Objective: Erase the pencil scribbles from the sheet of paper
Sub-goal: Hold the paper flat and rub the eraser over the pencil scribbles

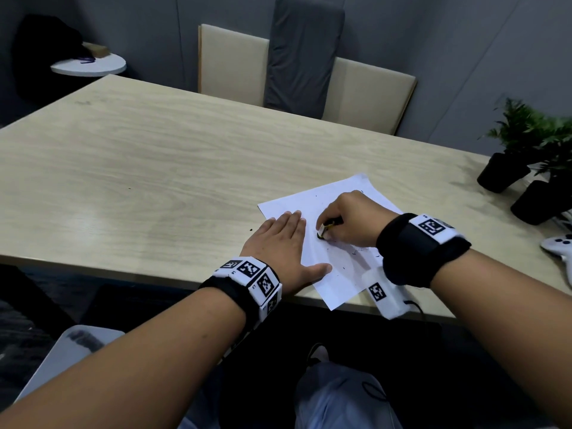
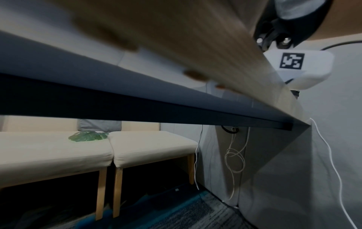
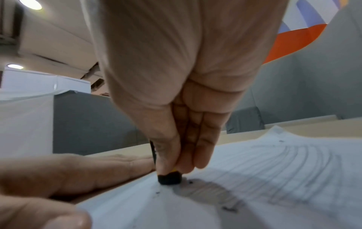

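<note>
A white sheet of paper [image 1: 337,258] lies at the near right edge of the wooden table [image 1: 154,181]. Faint pencil scribbles [image 3: 284,167] cover it, with dark eraser crumbs beside them. My right hand [image 1: 346,218] pinches a black-tipped eraser [image 3: 169,178] and presses its tip on the sheet [image 3: 254,193]. The eraser [image 1: 325,230] shows below the knuckles in the head view. My left hand [image 1: 284,246] lies flat, fingers straight, on the sheet's left edge; it also shows in the right wrist view [image 3: 78,170]. The left wrist view looks along the table's underside.
Two potted plants [image 1: 526,150] stand at the far right of the table, with a white game controller [image 1: 560,246] near them. A beige bench with a grey cushion [image 1: 303,51] stands behind the table. A white round side table [image 1: 89,66] is at the back left.
</note>
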### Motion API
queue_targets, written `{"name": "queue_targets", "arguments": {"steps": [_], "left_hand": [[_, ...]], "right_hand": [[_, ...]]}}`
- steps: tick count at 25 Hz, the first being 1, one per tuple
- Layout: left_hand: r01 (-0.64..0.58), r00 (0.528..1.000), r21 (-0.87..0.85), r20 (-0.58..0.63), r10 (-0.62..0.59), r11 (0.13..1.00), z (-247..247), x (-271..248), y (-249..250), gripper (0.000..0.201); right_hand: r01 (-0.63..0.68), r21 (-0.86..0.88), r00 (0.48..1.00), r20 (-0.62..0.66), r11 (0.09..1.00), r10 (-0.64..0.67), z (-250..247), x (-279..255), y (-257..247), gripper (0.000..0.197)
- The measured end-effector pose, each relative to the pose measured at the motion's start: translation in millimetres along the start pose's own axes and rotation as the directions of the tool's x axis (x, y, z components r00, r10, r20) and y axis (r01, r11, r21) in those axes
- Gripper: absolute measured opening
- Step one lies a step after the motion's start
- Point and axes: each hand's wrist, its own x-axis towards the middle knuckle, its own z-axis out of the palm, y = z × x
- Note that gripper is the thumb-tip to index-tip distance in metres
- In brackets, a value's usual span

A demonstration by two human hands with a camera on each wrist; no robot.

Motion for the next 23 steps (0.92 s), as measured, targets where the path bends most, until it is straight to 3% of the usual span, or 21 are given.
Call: {"name": "queue_targets", "arguments": {"steps": [4,10,16,21,23], "left_hand": [[-0.004,1.0,-0.003,-0.003,0.004,1.0,1,0,-1,0.101],[-0.004,1.0,-0.007,-0.004,0.004,1.0,1,0,0,0.101],[-0.001,1.0,-0.007,-0.01,0.001,1.0,1,-1,-1,0.1],[-0.005,1.0,-0.009,-0.008,0.005,1.0,0,0,-1,0.1],[-0.007,1.0,-0.009,-0.012,0.007,1.0,0,0,0,0.099]], "right_hand": [[-0.015,-0.088,0.982,0.189,0.996,0.032,-10,-20,8,0.02],[0.045,-0.033,0.999,0.007,0.998,-0.045,1,0,-3,0.022],[-0.018,-0.134,0.966,0.253,0.991,0.052,-15,-20,6,0.023],[0.059,-0.072,0.998,-0.033,0.996,-0.061,-8,11,-5,0.019],[0.077,-0.085,0.996,-0.043,0.993,-0.081,-1,20,-8,0.021]]}}
